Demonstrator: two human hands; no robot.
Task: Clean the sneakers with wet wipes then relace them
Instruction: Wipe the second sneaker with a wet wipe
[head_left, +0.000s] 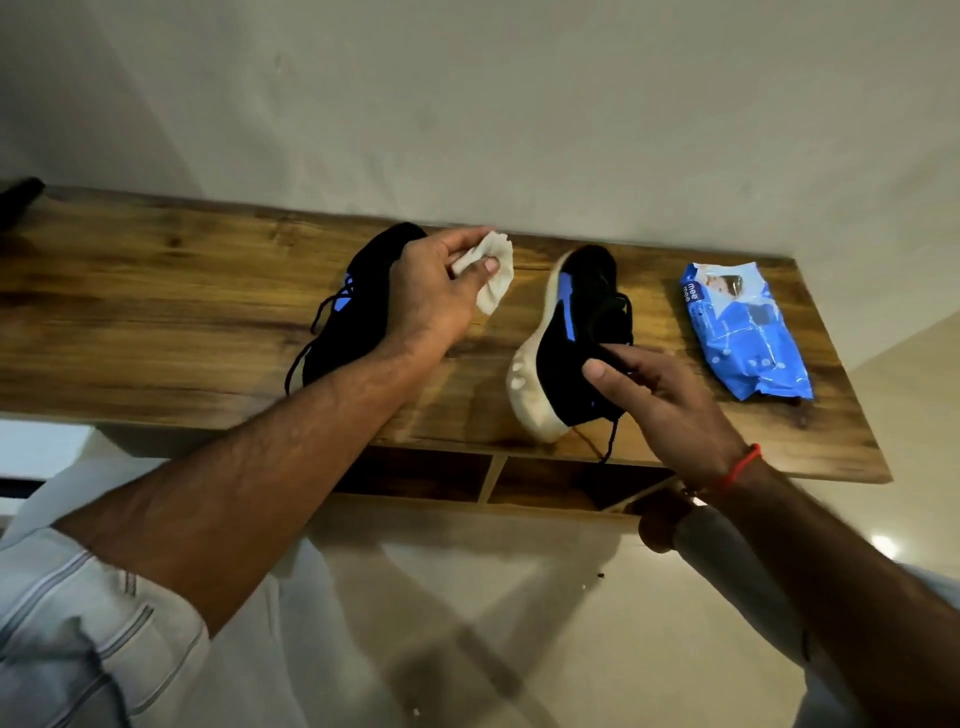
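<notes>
Wooden shelf (156, 312) spans mid-frame. Your right hand (670, 410) grips the tipped sneaker (566, 332) at frame centre-right, heel near, toe far; your left hand (436, 291) pinches the wipe (496, 275), up-left of its sole.

Your left hand (436, 291) pinches a crumpled white wipe (493, 275) above the wooden shelf (156, 312), in front of the left sneaker (358, 317), a black shoe with blue marks and loose laces. Your right hand (660, 400), a red thread (737, 467) round its wrist, grips the right sneaker (566, 338) by its collar and tilts it on its side, pale sole turned leftward. A blue wipes pack (743, 332) lies just right of that shoe
</notes>
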